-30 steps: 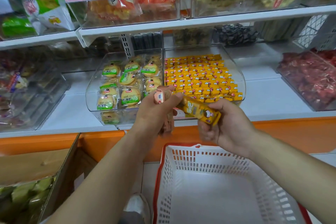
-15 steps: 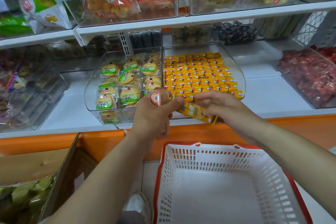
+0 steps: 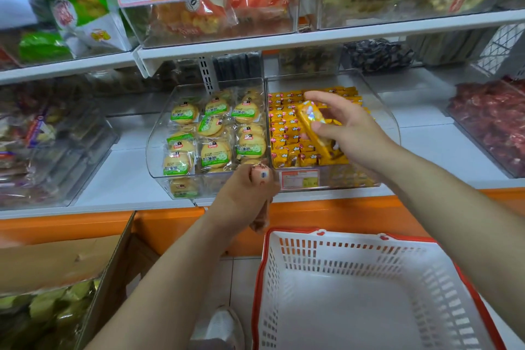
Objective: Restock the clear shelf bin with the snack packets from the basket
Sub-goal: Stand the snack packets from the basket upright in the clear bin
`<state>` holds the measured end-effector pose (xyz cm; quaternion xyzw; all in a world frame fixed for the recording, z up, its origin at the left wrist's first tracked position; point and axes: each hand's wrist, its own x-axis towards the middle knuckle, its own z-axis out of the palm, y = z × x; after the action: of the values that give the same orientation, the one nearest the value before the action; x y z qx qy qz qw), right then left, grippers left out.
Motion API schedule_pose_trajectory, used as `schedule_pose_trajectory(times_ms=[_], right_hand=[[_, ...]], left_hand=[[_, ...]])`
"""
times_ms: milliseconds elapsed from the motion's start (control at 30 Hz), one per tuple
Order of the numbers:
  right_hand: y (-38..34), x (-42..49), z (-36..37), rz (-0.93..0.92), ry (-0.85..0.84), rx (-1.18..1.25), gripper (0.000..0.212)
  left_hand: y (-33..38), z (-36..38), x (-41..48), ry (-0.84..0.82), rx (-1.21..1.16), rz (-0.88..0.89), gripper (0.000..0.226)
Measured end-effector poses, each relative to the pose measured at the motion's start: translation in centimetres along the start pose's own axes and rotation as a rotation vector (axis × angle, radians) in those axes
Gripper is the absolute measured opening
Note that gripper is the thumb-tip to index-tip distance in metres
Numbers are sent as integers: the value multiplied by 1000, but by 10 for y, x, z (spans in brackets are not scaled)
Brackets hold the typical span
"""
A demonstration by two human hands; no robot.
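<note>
My right hand (image 3: 345, 129) pinches a yellow snack packet (image 3: 312, 122) between thumb and fingers, held over the clear shelf bin (image 3: 389, 122) that is filled with rows of matching yellow packets (image 3: 287, 136). My left hand (image 3: 245, 197) stays lower, at the shelf's front edge, and grips a few pinkish-brown packets (image 3: 260, 199) whose ends stick out above and below the fist. The white basket with a red rim (image 3: 341, 295) stands on the floor below and shows only its bare bottom.
A neighbouring clear bin (image 3: 159, 145) at the left holds round green-labelled biscuit packs. A bin of red snacks (image 3: 494, 119) stands at the right. An open cardboard box (image 3: 56, 278) sits at the lower left. An upper shelf (image 3: 312, 40) overhangs the bins.
My right hand took the yellow packet away from my left hand and carried it up and forward over the yellow bin. My left hand stayed near the shelf edge.
</note>
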<state>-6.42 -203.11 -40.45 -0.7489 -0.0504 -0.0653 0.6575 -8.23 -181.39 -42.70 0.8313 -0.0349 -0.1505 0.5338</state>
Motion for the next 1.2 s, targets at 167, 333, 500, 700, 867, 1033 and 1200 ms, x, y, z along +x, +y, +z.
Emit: schedule_pose_trajectory(times_ms=[167,333,500,700,867,1033,1200], right_hand=[[17,28,23,-50,172,-126,36],[32,30,22,-135,60,-495,41],[27,31,14,-265,-103,-903,38],[45,16,24,-178,-99,-1131,32],[52,-1,20,-150,-136,-1135,56],[18,-23,12,-86,-9,-592,50],[1,-56,3,138,-111,-91,21]], left_hand=[[-7,-12,2,78,-42,27,50],[-14,-18,7,137,-73,77,46],[-17,-19,9,191,-67,100,47],[-12,-17,8,208,-110,96,42],[-1,-6,10,176,-81,79,46],[9,10,8,115,-84,155,50],[17,38,2,50,-11,247,52]])
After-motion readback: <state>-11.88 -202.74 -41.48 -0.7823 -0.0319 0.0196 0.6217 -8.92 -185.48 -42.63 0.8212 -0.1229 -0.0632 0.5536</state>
